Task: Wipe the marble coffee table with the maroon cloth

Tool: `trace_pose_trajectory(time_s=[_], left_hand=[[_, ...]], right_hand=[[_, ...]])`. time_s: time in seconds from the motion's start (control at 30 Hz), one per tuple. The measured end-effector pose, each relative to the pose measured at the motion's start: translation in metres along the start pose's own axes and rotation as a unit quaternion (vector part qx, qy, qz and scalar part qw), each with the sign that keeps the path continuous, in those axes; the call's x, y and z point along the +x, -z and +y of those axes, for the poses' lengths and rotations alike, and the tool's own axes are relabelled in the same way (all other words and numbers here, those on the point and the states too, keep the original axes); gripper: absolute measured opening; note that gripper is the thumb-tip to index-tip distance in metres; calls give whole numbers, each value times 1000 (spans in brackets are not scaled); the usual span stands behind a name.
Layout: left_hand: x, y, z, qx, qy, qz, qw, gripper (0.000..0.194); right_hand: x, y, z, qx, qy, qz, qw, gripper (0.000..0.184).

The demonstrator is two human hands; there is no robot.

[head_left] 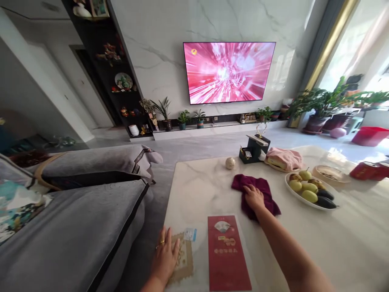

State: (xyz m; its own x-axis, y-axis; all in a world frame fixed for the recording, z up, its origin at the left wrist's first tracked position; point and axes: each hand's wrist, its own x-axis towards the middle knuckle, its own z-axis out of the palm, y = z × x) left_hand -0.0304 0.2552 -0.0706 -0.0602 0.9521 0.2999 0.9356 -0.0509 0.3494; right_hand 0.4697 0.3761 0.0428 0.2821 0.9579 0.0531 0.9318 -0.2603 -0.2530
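Note:
My right hand (254, 197) lies on top of a dark purple cloth (267, 190), its fingers stretched out over the fabric. The cloth is spread, with folds, on the white marble-patterned table (200, 186). At the near left edge of the table rests my left hand (167, 251), flat with fingers apart and a ring on one of them. Its fingertips touch or overlap a tan mat with a scalloped edge (187, 263). A small blue and white packet (190, 234) lies at the mat's top. Between my hands is a long red printed box or bag (226, 263).
Farther back stand a round beige ball (230, 163), a black organizer box (253, 152) and a pink cloth (285, 158) over a basket. To the right are a white fruit dish (296, 197), a round shallow bowl (340, 175) and red cans (363, 170). A grey sofa (69, 227) borders the left.

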Motion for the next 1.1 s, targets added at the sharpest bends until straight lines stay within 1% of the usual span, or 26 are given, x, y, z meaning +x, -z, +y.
trace_pose_trajectory(time_s=[0.07, 0.1, 0.13, 0.2, 0.27, 0.37, 0.5, 0.6, 0.7, 0.77, 0.83, 0.9, 1.0, 1.03, 1.1], left_hand=[[1, -1, 0, 5, -1, 7, 1000, 80], [2, -3, -1, 6, -2, 12, 1000, 79], [2, -4, -1, 8, -3, 15, 1000, 78], [3, -7, -2, 13, -4, 17, 1000, 77], [3, -8, -1, 21, -1, 14, 1000, 79], [3, -5, 3, 34, 1, 2, 999, 81], [3, 5, 11, 52, -4, -26, 998, 82], [4, 13, 14, 75, 1, -62, 995, 85], [8, 18, 17, 100, -10, -94, 991, 88], [16, 20, 20, 116, -25, -109, 987, 89], [28, 22, 25, 133, -30, -123, 983, 87], [43, 24, 34, 149, -17, -125, 981, 84], [61, 27, 48, 172, 10, -127, 977, 78], [64, 29, 52, 178, 16, -132, 975, 77], [68, 33, 59, 179, 24, -144, 973, 75]], right_hand=[[-12, 5, 34, -12, -51, 10, 999, 69], [-18, 5, 47, -18, -76, 15, 997, 68], [-22, 4, 57, -24, -97, 20, 995, 67], [-29, 0, 67, -34, -124, 30, 991, 66], [-31, -4, 69, -41, -134, 34, 990, 66], [-30, -5, 64, -45, -144, 32, 988, 66], [-27, -3, 60, -48, -144, 30, 988, 67], [-27, -1, 62, -46, -134, 30, 989, 67], [-26, 0, 66, -39, -107, 32, 993, 67], [-28, 0, 65, -29, -63, 29, 997, 66], [-32, -1, 58, -12, -3, 20, 1000, 65], [-38, -5, 45, 8, 56, 9, 998, 65], [-46, -12, 16, 36, 137, -9, 990, 64], [-47, -14, 7, 44, 158, -14, 986, 63], [-49, -17, -7, 56, 177, -21, 982, 62]])
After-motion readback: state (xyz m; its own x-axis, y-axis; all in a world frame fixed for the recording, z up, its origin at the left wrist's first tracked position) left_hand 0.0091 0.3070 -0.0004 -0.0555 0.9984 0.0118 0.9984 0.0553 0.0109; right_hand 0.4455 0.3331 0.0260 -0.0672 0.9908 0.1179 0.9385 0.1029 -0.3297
